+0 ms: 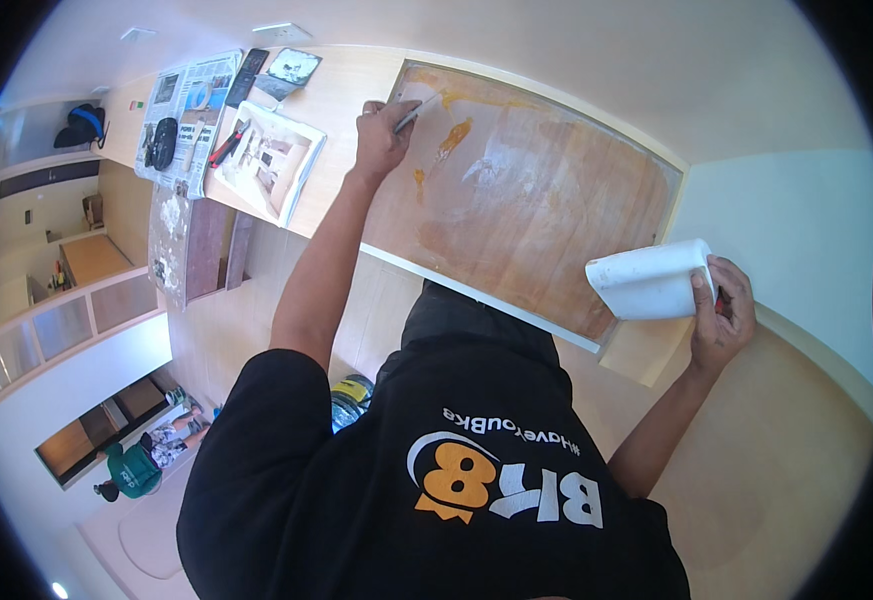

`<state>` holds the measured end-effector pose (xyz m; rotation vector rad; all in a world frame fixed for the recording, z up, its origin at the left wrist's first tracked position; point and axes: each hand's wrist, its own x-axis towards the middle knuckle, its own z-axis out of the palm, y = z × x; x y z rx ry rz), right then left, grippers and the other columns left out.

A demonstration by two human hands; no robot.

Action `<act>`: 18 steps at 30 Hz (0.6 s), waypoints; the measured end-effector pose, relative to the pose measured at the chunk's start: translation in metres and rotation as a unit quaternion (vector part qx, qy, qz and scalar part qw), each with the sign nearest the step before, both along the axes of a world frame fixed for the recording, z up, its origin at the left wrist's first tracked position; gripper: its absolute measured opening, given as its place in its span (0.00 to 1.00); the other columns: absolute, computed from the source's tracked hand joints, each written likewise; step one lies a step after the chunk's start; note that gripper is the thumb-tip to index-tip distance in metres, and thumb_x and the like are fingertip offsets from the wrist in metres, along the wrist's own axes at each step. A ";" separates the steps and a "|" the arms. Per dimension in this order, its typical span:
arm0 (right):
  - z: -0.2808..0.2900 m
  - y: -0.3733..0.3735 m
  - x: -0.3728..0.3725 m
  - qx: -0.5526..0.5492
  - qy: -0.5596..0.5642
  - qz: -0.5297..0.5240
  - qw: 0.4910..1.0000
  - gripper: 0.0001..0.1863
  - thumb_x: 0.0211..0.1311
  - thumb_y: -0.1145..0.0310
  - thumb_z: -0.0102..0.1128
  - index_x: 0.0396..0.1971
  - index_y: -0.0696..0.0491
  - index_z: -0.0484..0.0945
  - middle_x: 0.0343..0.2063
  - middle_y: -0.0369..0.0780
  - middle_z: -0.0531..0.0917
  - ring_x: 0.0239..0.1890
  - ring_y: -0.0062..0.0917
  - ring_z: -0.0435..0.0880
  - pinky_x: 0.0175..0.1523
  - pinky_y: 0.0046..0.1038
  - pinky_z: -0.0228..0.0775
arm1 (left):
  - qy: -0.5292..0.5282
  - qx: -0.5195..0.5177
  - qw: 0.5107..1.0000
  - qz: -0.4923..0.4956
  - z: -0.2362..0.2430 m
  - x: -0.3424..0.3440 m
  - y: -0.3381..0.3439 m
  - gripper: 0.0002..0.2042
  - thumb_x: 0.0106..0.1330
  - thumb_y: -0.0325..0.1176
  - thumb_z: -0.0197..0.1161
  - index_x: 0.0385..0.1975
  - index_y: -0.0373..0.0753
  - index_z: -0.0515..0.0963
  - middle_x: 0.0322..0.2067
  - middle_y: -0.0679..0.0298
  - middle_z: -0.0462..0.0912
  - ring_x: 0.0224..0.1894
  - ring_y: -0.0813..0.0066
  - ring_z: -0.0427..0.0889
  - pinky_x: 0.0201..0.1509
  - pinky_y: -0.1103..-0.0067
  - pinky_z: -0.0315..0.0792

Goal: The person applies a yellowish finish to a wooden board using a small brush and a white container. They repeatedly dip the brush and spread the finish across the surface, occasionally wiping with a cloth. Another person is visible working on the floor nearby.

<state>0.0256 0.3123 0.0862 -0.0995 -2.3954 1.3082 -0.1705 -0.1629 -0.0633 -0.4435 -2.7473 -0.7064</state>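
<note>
My left hand (pixel 381 140) grips a thin flat metal tool (pixel 418 113) at the upper left corner of a recessed wooden panel (pixel 526 190), beside streaks and patches of yellow-orange and whitish material. My right hand (pixel 724 310) holds a white, smooth, bent-looking object (pixel 641 280) over the panel's lower right corner; a small red part shows by my fingers, and I cannot make out what it belongs to. The panel has a pale frame along its edges.
Left on the counter (pixel 336 90) lie newspapers (pixel 171 85), a magazine (pixel 261 160), red-handled pliers (pixel 226 145), a remote (pixel 246 77) and black objects. A stained bench (pixel 186 250) stands below. A wall (pixel 786 210) bounds the right. Another person (pixel 136 465) is at the lower left.
</note>
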 end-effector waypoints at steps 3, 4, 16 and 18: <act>0.000 0.000 0.001 -0.006 -0.002 0.000 1.000 0.09 0.58 0.79 0.72 0.38 0.60 0.84 0.43 0.46 0.86 0.45 0.28 0.84 0.47 0.26 0.77 | -0.033 0.042 0.999 0.010 0.000 -0.024 -0.005 0.15 0.61 0.29 0.67 0.48 0.45 0.86 0.36 0.56 0.87 0.39 0.50 0.83 0.46 0.64 0.77; 0.000 -0.001 0.000 -0.011 0.000 -0.001 1.000 0.09 0.59 0.79 0.72 0.38 0.60 0.84 0.43 0.46 0.86 0.45 0.28 0.84 0.47 0.26 0.76 | -0.073 0.065 0.995 0.023 0.000 -0.030 -0.005 0.15 0.61 0.30 0.67 0.49 0.45 0.86 0.36 0.55 0.87 0.40 0.49 0.83 0.47 0.64 0.78; -0.005 -0.015 -0.002 -0.087 0.025 -0.046 0.995 0.08 0.63 0.78 0.69 0.40 0.61 0.83 0.46 0.47 0.84 0.48 0.28 0.84 0.53 0.29 0.78 | -0.138 0.091 0.974 -0.153 -0.021 -0.073 -0.004 0.14 0.66 0.25 0.65 0.51 0.43 0.85 0.49 0.59 0.87 0.53 0.59 0.83 0.60 0.70 0.75; -0.006 -0.021 -0.003 -0.104 0.036 -0.077 0.991 0.08 0.64 0.78 0.69 0.41 0.62 0.83 0.47 0.47 0.85 0.49 0.28 0.84 0.54 0.29 0.78 | -0.174 0.107 0.966 -0.161 -0.024 -0.079 0.000 0.14 0.66 0.25 0.66 0.51 0.43 0.85 0.49 0.59 0.87 0.54 0.61 0.83 0.62 0.71 0.75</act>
